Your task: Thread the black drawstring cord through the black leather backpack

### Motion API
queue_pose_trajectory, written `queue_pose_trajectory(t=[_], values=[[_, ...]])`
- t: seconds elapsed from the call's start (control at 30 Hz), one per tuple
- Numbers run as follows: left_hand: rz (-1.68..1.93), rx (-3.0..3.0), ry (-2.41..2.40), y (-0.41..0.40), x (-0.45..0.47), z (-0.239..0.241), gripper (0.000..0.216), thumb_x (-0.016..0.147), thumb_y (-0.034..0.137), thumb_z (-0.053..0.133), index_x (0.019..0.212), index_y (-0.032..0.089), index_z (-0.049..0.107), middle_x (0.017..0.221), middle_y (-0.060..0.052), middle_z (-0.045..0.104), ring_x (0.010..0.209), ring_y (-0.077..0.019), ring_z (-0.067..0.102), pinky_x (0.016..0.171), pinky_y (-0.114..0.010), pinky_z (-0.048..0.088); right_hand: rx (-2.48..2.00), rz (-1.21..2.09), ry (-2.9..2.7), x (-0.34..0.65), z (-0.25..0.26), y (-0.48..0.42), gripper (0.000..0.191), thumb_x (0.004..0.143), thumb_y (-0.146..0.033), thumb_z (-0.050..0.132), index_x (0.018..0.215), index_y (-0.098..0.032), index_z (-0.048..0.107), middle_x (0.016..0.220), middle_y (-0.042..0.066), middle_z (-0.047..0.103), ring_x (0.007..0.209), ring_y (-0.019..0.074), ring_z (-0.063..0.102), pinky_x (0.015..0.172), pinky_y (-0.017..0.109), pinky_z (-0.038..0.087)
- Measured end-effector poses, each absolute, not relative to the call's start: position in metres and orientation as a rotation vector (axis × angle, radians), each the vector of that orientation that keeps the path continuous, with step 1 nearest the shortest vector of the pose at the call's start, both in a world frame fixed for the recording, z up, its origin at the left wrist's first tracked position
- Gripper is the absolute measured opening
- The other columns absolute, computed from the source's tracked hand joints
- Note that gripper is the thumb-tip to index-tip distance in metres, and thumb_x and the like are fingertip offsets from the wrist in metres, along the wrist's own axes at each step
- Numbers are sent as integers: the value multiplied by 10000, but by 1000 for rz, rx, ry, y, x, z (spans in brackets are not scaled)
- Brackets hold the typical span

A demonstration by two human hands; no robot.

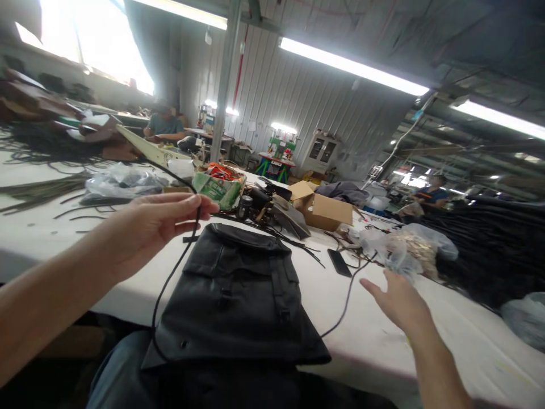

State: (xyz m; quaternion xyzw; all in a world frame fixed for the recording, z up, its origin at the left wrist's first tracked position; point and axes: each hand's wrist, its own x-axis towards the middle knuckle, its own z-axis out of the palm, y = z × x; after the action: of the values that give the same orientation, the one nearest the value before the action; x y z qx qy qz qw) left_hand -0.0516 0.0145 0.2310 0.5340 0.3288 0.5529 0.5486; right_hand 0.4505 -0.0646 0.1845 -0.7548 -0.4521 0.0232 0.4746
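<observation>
Pinching black cord (176,264), left hand (147,227), right hand (398,301) open, above black bag (238,295)

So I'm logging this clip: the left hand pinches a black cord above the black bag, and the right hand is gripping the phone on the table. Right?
Not quite. In the head view the right hand grips nothing: it hovers open over the white table, and the phone lies apart from it. The rest holds: the left hand pinches the black cord above the black bag.

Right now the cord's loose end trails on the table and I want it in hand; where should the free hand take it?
Pinch the black cord where it arcs bare over the white table, from the right: the right hand hovers open beside it, clear of the black backpack.
</observation>
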Motion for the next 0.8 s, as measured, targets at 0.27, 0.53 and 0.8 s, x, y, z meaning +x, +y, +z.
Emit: queue_pose_trajectory(t=[0.27,0.53,0.8], values=[[1092,1245,749,-3,-5,207,361,856,477,934,1069,189,890,1195,-125,837,1207,-299,721,1012,-360,523,-1170,867,-1562,227,185,-67,820,929,-586,880,1609,-294,527,1393,107,754,1288,278,742,1180,460,599],[1200,1381,634,-17,-12,247,178,910,334,875,994,179,900,1019,-85,846,1036,-239,753,969,-329,570,-737,1036,-1444,157,221,-21,1061,898,-592,915,1712,-259,321,1283,105,773,1122,259,770,995,431,688],[1149,1417,709,-21,-38,212,504,925,471,871,1354,218,795,1291,-94,812,1221,-284,743,1077,-388,588,-1063,756,-1615,189,238,-21,388,1038,-469,767,1360,-254,777,875,22,711,549,75,448,452,197,333]])
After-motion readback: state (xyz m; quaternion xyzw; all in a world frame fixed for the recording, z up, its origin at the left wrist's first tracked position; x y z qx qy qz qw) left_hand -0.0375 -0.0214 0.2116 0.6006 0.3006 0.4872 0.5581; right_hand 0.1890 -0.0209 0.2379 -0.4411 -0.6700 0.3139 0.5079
